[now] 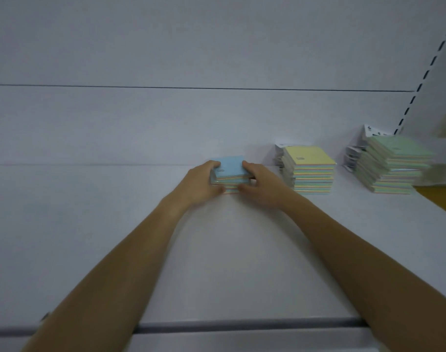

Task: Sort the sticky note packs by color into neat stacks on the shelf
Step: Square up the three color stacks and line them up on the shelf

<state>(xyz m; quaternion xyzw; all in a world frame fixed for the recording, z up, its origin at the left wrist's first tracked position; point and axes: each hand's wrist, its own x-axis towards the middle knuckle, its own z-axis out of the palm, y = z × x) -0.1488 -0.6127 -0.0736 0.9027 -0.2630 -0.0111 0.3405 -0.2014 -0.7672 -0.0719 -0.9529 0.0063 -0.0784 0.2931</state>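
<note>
Left hand [200,185] and right hand [261,185] grip short blue-topped sticky-note stack [231,171] from both sides; yellow-topped stack [309,170] just right; bare white shelf [90,212] left.

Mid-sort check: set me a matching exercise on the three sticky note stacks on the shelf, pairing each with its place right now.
1. blue-topped stack of sticky note packs
2. yellow-topped stack of sticky note packs
3. green-topped stack of sticky note packs

A. farthest right, untidy
B. gripped between left hand and right hand
C. middle of the three, untouched

Pairs: 1-B, 2-C, 3-A
</note>
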